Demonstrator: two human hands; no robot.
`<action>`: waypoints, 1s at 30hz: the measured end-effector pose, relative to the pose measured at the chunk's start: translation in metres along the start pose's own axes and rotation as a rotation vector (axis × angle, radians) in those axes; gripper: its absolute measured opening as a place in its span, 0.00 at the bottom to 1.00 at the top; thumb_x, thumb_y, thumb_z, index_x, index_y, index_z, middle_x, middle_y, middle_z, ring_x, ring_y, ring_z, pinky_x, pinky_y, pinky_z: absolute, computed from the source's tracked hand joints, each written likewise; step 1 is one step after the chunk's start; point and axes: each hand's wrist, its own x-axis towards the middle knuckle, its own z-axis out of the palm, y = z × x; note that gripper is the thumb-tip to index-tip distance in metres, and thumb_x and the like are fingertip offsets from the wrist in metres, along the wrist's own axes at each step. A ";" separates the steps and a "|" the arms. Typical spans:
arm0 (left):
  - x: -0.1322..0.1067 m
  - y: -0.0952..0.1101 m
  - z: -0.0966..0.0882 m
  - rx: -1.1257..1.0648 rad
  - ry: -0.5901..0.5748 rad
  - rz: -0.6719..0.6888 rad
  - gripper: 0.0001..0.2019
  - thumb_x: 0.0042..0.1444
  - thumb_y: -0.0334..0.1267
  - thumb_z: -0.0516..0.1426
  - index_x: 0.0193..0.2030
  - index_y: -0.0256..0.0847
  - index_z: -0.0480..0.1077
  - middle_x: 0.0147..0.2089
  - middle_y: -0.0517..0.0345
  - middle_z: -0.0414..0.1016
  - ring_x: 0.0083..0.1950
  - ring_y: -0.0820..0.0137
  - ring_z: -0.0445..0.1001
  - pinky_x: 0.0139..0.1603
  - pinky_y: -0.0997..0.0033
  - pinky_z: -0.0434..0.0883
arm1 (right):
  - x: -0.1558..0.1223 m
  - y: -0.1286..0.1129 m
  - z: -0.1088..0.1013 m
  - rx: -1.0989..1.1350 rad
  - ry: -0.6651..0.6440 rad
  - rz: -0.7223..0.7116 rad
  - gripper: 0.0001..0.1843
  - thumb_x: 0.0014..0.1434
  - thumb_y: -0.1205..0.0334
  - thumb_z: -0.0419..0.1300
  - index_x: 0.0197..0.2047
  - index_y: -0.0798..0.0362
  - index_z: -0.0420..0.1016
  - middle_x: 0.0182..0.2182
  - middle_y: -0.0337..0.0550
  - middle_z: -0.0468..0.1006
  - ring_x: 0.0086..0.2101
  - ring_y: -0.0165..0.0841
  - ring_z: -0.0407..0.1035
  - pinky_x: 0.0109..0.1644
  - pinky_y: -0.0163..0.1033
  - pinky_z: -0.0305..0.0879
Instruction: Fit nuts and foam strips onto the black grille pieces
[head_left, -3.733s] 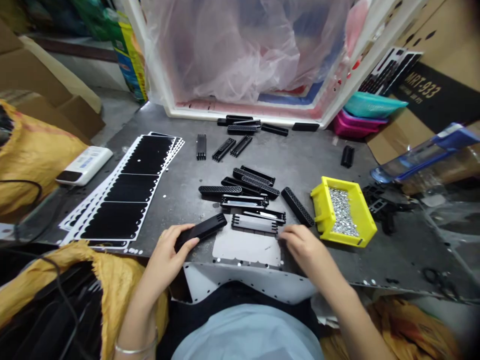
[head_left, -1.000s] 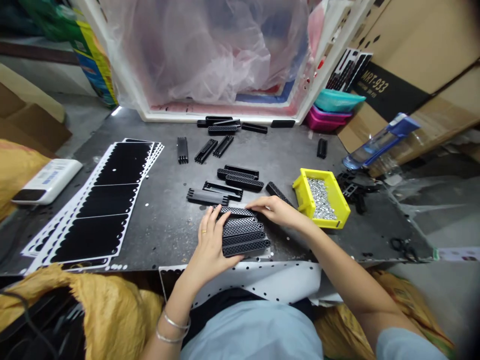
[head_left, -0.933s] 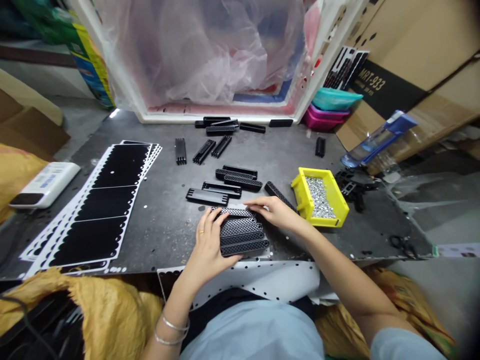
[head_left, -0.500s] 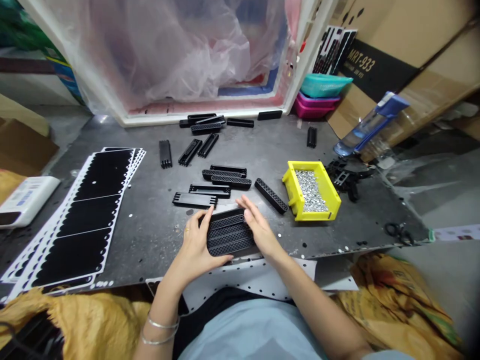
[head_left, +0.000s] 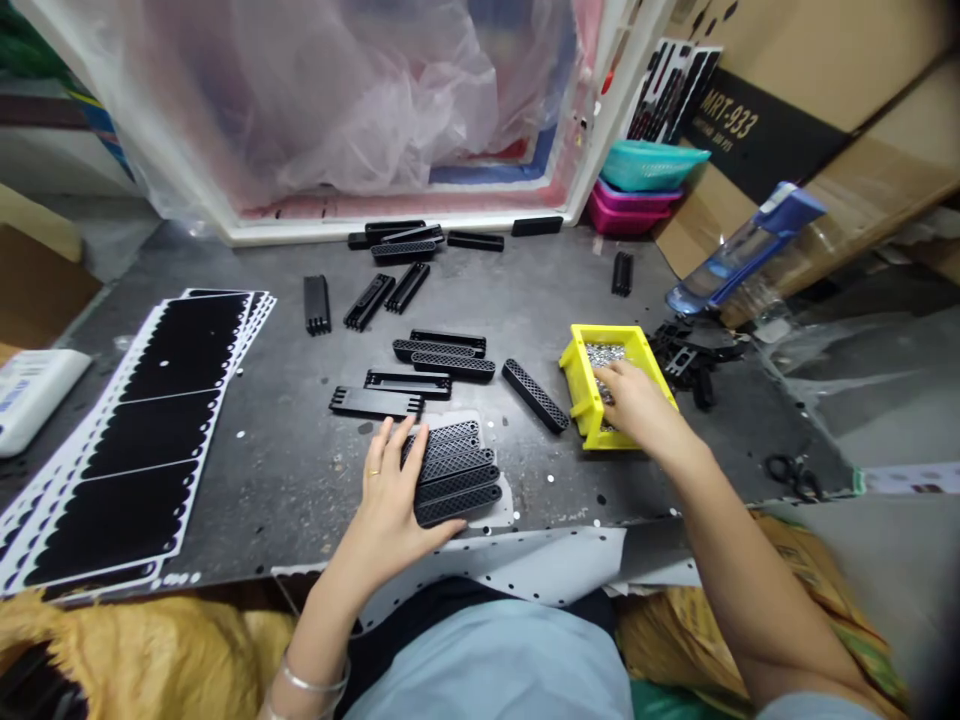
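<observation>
Several black bars with a cross-hatched surface [head_left: 457, 480] lie side by side in a slightly uneven row near the table's front edge. My left hand [head_left: 394, 490] spans their left ends, fingers on the far side and thumb along the near side, gripping the row against the table. My right hand [head_left: 637, 400] reaches over the near right wall of a yellow bin [head_left: 583, 385]. Its curled fingertips are down among small silver metal pieces [head_left: 604, 353]; what they pinch is hidden. Between the hands, a single black bar [head_left: 535, 395] lies slanted beside the bin.
More black bars [head_left: 375, 402] are scattered behind the row. Printed black-and-white sheets [head_left: 165, 390] lie left. A tangle of black parts [head_left: 694, 360], a blue-capped bottle [head_left: 742, 250] and scissors [head_left: 793, 475] are on the right. A white-framed crate [head_left: 360, 215] stands at the back.
My right hand has left the right ends of the bars and moved right into the yellow bin. My left hand stays at the row, whose right ends are now uncovered and uneven.
</observation>
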 end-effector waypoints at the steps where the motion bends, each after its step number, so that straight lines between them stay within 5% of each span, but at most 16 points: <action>1: 0.001 0.001 0.000 0.005 -0.001 0.002 0.61 0.49 0.50 0.71 0.80 0.46 0.35 0.76 0.38 0.48 0.78 0.36 0.44 0.74 0.27 0.52 | 0.003 -0.002 0.002 -0.016 0.006 0.014 0.18 0.59 0.72 0.59 0.51 0.58 0.81 0.44 0.57 0.82 0.45 0.47 0.76 0.51 0.48 0.71; 5: 0.002 0.000 -0.003 0.007 -0.012 -0.015 0.57 0.48 0.49 0.71 0.78 0.44 0.42 0.69 0.39 0.59 0.70 0.41 0.58 0.71 0.33 0.60 | 0.005 0.006 -0.002 0.023 0.038 0.014 0.13 0.63 0.67 0.58 0.45 0.54 0.84 0.42 0.51 0.84 0.42 0.43 0.78 0.49 0.45 0.72; 10: 0.008 0.000 -0.009 -0.011 -0.015 -0.043 0.51 0.44 0.49 0.70 0.73 0.41 0.52 0.66 0.39 0.63 0.67 0.41 0.61 0.69 0.34 0.62 | 0.005 0.030 -0.016 0.052 0.095 -0.023 0.12 0.60 0.67 0.60 0.41 0.53 0.86 0.40 0.49 0.84 0.39 0.41 0.78 0.46 0.45 0.73; 13: 0.010 0.001 -0.010 -0.047 -0.024 -0.044 0.50 0.43 0.47 0.70 0.72 0.42 0.54 0.63 0.41 0.66 0.64 0.42 0.64 0.68 0.33 0.62 | 0.006 0.021 -0.030 0.044 0.226 -0.016 0.13 0.60 0.68 0.58 0.38 0.54 0.86 0.39 0.50 0.83 0.38 0.40 0.77 0.47 0.46 0.73; 16: 0.002 0.002 -0.008 -0.097 -0.009 -0.052 0.56 0.47 0.49 0.70 0.77 0.43 0.45 0.71 0.37 0.57 0.73 0.40 0.56 0.73 0.34 0.57 | 0.003 -0.022 -0.042 0.213 0.345 -0.073 0.11 0.64 0.64 0.59 0.42 0.52 0.85 0.41 0.48 0.83 0.40 0.40 0.78 0.49 0.47 0.73; 18: -0.008 0.001 -0.006 -0.106 0.015 -0.096 0.63 0.48 0.54 0.70 0.79 0.43 0.34 0.78 0.35 0.46 0.78 0.38 0.46 0.75 0.34 0.53 | -0.003 -0.067 -0.039 0.381 0.270 -0.193 0.11 0.67 0.63 0.59 0.43 0.50 0.84 0.42 0.46 0.83 0.42 0.39 0.78 0.50 0.46 0.74; 21: -0.025 -0.004 -0.001 -0.032 0.056 -0.220 0.71 0.48 0.64 0.68 0.79 0.41 0.22 0.81 0.30 0.36 0.80 0.35 0.39 0.75 0.28 0.48 | -0.014 -0.141 -0.015 0.568 0.026 -0.405 0.12 0.70 0.66 0.56 0.47 0.48 0.82 0.42 0.44 0.81 0.42 0.36 0.76 0.49 0.44 0.75; 24: -0.034 -0.011 0.005 0.039 0.050 -0.287 0.74 0.46 0.69 0.67 0.78 0.38 0.18 0.81 0.26 0.35 0.81 0.35 0.36 0.75 0.25 0.44 | -0.026 -0.196 0.016 0.551 0.002 -0.533 0.16 0.71 0.71 0.53 0.51 0.51 0.80 0.44 0.48 0.80 0.44 0.38 0.75 0.49 0.45 0.76; 27: -0.034 -0.014 0.010 0.034 0.022 -0.266 0.74 0.46 0.69 0.67 0.78 0.37 0.18 0.81 0.26 0.37 0.81 0.38 0.36 0.76 0.29 0.43 | -0.036 -0.219 0.036 0.475 0.090 -0.592 0.15 0.72 0.70 0.53 0.54 0.54 0.79 0.47 0.53 0.80 0.46 0.42 0.73 0.49 0.48 0.76; 30: -0.032 -0.014 0.013 0.027 0.020 -0.249 0.74 0.47 0.68 0.67 0.78 0.37 0.17 0.81 0.26 0.36 0.81 0.39 0.35 0.76 0.30 0.43 | -0.041 -0.217 0.042 0.520 0.161 -0.621 0.14 0.73 0.67 0.54 0.54 0.54 0.79 0.48 0.55 0.81 0.47 0.43 0.73 0.50 0.50 0.75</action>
